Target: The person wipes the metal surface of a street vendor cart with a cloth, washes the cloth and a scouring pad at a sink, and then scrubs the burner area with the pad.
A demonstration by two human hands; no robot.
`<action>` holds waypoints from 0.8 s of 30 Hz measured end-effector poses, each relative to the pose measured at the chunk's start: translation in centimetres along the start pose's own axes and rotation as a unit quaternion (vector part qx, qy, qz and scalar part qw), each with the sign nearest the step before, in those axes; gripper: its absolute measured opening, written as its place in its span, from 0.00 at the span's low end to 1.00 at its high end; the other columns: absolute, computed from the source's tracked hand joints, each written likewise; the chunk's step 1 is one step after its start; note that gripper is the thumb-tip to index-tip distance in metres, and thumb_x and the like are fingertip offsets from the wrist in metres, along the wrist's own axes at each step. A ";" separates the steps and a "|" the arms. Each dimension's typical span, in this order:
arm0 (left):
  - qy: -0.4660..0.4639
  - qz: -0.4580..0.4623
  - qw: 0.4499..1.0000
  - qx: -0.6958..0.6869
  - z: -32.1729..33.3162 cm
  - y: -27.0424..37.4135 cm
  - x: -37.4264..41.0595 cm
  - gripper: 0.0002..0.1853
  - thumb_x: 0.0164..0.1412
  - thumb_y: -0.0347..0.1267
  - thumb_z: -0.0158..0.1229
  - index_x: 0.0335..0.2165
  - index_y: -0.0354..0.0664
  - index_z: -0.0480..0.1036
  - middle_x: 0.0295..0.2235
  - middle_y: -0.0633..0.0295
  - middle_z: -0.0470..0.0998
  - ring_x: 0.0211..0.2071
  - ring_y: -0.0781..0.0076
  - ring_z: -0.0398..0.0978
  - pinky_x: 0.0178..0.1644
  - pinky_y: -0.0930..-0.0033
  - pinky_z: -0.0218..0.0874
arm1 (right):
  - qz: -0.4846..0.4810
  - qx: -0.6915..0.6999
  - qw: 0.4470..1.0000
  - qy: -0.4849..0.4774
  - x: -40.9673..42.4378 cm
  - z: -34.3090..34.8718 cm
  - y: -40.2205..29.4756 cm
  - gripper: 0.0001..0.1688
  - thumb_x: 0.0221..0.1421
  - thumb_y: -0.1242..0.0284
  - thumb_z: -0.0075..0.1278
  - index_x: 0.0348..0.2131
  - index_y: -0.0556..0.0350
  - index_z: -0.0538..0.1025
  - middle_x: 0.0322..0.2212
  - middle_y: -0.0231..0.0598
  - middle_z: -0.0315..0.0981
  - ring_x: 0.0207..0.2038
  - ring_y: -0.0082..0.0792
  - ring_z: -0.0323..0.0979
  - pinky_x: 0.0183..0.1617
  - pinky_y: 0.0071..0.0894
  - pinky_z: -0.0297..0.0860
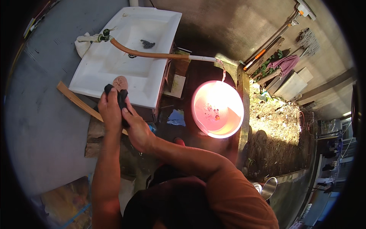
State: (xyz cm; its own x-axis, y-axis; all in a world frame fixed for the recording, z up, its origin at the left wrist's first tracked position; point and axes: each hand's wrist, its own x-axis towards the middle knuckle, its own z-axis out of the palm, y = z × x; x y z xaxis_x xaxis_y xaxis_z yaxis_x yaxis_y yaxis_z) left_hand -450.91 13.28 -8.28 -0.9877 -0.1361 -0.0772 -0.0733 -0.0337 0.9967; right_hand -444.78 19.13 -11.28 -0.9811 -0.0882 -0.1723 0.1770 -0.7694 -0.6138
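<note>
Both hands grip one dark cloth-like piece [122, 98] at the near edge of a white ceramic sink [97, 61]. My left hand [110, 110] closes on its left part, and my right hand [135, 124] holds its right part. Just beyond them, a rounded pinkish-brown object [120, 83] rests on the sink's rim; its material is unclear. A dark crumpled scrap [147, 43] lies in the basin. From the tap [105, 34] an orange-brown hose [148, 55] crosses the sink into a white pipe [202, 58]. Water runs from its end into a pink plastic tub [197, 120].
A wooden strip [77, 100] slants beside the sink's near left corner. A low concrete curb [243, 114] runs right of the tub. A mop [307, 41], a squeegee [306, 10] and boards [291, 86] lean at the wall. A metal pot [269, 188] stands at lower right.
</note>
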 end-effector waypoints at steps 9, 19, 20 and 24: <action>-0.050 0.065 0.996 0.026 -0.2 -0.2 0.1 0.09 0.55 0.33 0.48 0.28 0.37 0.66 0.25 0.65 0.67 0.26 0.76 0.64 0.33 0.74 0.58 | -0.004 0.063 0.998 -0.012 0.2 0.1 -1.1 0.31 0.62 0.64 0.33 0.61 0.44 0.45 0.53 0.33 0.53 0.50 0.26 0.56 0.54 0.23 0.56; -0.003 0.111 0.993 -0.029 -1.0 -0.7 2.1 0.06 0.52 0.29 0.49 0.27 0.36 0.64 0.24 0.64 0.65 0.29 0.75 0.63 0.32 0.71 0.57 | 0.041 0.095 0.994 -0.020 2.7 0.2 -1.2 0.31 0.59 0.64 0.40 0.59 0.53 0.54 0.49 0.33 0.59 0.46 0.24 0.60 0.53 0.23 0.57; 0.021 0.055 0.988 -0.144 -1.9 -0.9 3.7 0.07 0.52 0.27 0.49 0.32 0.37 0.65 0.27 0.64 0.67 0.31 0.76 0.64 0.34 0.72 0.58 | 0.024 0.057 0.998 -0.034 3.3 0.6 -0.6 0.31 0.59 0.65 0.40 0.58 0.53 0.54 0.50 0.33 0.59 0.47 0.24 0.59 0.54 0.23 0.56; -0.013 -0.005 0.982 -0.190 -0.5 -1.0 0.7 0.19 0.47 0.23 0.48 0.43 0.34 0.63 0.43 0.56 0.65 0.44 0.67 0.65 0.49 0.71 0.56 | -0.024 -0.122 0.992 -0.032 7.1 0.6 -3.8 0.29 0.59 0.69 0.39 0.57 0.61 0.54 0.52 0.36 0.57 0.51 0.26 0.57 0.56 0.23 0.53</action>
State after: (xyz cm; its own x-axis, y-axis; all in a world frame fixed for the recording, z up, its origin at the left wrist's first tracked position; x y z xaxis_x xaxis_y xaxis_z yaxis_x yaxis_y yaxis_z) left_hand -451.45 12.75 -9.39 -0.9908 -0.1085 -0.0814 -0.0310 -0.4032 0.9146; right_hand -452.46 20.99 -9.70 -0.9903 -0.1015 -0.0947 0.1369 -0.5981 -0.7896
